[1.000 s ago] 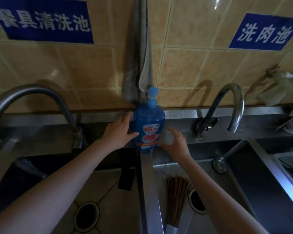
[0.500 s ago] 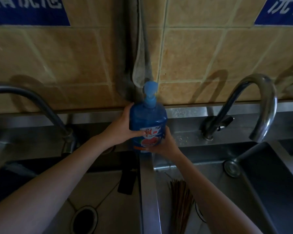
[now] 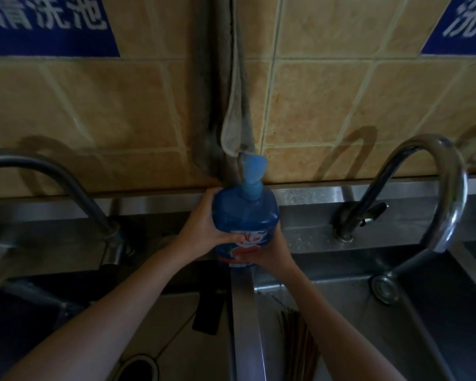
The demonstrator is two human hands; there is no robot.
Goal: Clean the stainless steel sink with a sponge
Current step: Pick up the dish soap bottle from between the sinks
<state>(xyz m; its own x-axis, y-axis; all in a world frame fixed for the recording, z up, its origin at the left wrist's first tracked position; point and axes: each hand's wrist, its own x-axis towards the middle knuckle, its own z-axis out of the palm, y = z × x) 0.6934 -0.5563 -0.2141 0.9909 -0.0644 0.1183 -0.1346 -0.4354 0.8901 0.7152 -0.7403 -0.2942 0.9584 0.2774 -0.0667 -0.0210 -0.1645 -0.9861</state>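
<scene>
Looking down at a double steel sink (image 3: 338, 320) that runs along a tan tiled wall (image 3: 327, 105). It fills the whole bottom of the view, with a metal divider (image 3: 245, 320) between the two basins. Both hands are on a blue soap bottle (image 3: 245, 215) at the far end of that divider, up by the back ledge. I can't tell if it's sitting on the ledge or lifted a bit. The left hand (image 3: 201, 229) has its grip wrapped around the bottle's left side, thumb across the front by the label. The right hand (image 3: 272, 253) grips it lower down on the right, fingers curled over the bottom of the label. The bottle is upright, and its light blue pump (image 3: 253, 166) sticks up in front of a grey cloth (image 3: 231, 119) hanging down the wall. A left tap (image 3: 66, 185) stands on the ledge, and a right tap (image 3: 440, 171) arches over the right basin. That basin has a bundle of brown sticks (image 3: 297, 339) lying just beside the divider, plus a round metal fitting (image 3: 384, 288) near the back. The left basin has a round drain (image 3: 138, 367) and a dark flat thing (image 3: 208, 314) near the divider, too dim to make out. A blue sign (image 3: 44, 26) with white characters is up on the tiles at top left.
</scene>
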